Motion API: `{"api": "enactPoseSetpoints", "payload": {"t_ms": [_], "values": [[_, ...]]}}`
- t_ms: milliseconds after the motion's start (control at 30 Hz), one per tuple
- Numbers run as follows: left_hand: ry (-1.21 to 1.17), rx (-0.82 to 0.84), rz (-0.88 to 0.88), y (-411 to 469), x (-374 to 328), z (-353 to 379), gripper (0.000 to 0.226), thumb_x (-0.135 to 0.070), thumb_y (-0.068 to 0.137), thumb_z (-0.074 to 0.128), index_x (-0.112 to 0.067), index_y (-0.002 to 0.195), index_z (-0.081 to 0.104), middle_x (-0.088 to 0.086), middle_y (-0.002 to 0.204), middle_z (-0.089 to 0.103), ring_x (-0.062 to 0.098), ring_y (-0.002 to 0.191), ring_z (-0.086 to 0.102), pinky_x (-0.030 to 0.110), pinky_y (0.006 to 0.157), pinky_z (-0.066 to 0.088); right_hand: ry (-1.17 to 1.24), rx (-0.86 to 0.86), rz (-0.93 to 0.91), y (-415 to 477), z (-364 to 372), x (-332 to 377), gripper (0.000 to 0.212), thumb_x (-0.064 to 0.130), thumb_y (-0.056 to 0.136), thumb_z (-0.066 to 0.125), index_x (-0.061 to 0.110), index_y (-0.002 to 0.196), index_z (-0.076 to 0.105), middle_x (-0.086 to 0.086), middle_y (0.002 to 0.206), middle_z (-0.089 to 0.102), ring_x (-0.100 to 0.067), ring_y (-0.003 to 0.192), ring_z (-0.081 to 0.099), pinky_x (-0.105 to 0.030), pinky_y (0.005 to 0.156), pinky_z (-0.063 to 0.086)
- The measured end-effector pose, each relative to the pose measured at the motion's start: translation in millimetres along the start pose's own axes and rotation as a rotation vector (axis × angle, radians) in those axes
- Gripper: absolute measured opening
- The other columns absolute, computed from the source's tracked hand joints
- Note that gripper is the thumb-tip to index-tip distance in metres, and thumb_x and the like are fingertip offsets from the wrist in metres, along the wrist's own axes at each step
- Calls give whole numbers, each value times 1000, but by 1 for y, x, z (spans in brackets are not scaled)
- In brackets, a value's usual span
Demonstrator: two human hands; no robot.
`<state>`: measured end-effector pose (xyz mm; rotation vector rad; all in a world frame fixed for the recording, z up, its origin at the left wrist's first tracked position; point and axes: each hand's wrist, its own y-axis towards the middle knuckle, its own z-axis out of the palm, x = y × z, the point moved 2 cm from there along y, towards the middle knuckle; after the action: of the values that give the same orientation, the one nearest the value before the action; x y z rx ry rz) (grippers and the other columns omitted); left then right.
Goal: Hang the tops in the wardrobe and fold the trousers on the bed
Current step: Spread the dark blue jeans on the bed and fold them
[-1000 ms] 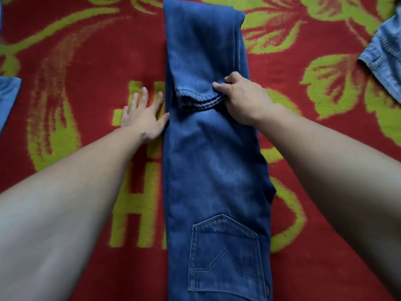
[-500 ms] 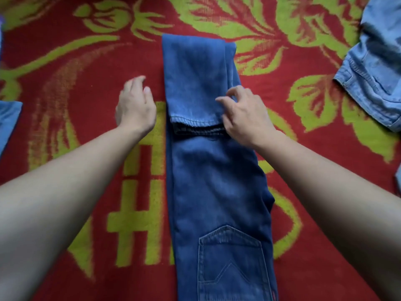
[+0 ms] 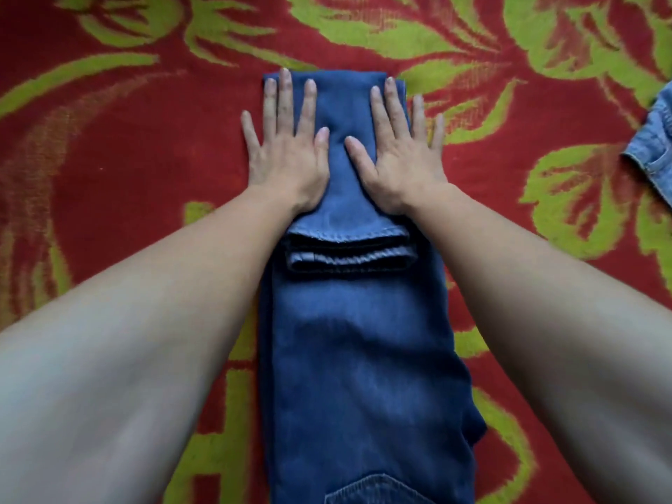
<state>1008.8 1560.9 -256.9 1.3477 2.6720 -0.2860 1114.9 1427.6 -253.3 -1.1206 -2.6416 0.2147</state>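
Dark blue jeans [image 3: 360, 358] lie lengthwise down the middle of the bed, on a red blanket with green leaf shapes [image 3: 145, 169]. Their leg ends are folded back over the upper legs, and the hems lie across the middle. My left hand [image 3: 287, 147] presses flat on the left half of the folded part, fingers straight and spread. My right hand [image 3: 398, 150] presses flat on the right half, its outer fingers over the edge onto the blanket. A back pocket shows at the bottom edge.
A lighter blue denim garment [image 3: 654, 147] lies at the right edge of the view. The patterned blanket spreads out on both sides of the jeans.
My right hand let go of the folded leg hem. Both hands moved onto the folded part and now press flat on it. The view shifted forward.
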Motion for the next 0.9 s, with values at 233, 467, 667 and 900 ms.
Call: {"api": "enactPoseSetpoints", "payload": {"t_ms": [233,467,667,900], "values": [[33,95,14,8,1,16,64,-49,101,11,-23,156,-9,6,163,-19,24,150,-18,59,117,-5,19,36,-16,5,10,-6,79,70,93,11,28,158,-6,6,166,-13,-31,153,-10,-58,119,-6],[-281,-161,28,-10,3,-17,71,-47,101,37,-13,157,9,14,164,3,27,152,6,46,121,11,189,-124,-18,-3,-11,-1,83,64,97,35,21,159,1,-11,166,-6,-30,153,2,-52,121,4],[-584,-109,-417,-64,13,-16,73,-51,89,60,-9,144,36,12,138,48,30,129,44,42,110,32,558,-46,361,-25,-29,-8,101,74,65,74,13,141,46,-5,137,57,-22,128,52,-36,108,41],[-1258,236,-589,-46,17,-48,35,9,67,68,-4,99,69,11,90,73,26,81,70,33,70,60,1167,380,424,-19,-60,-12,55,17,63,92,10,113,70,-8,100,77,-27,88,75,-46,82,61]]}}
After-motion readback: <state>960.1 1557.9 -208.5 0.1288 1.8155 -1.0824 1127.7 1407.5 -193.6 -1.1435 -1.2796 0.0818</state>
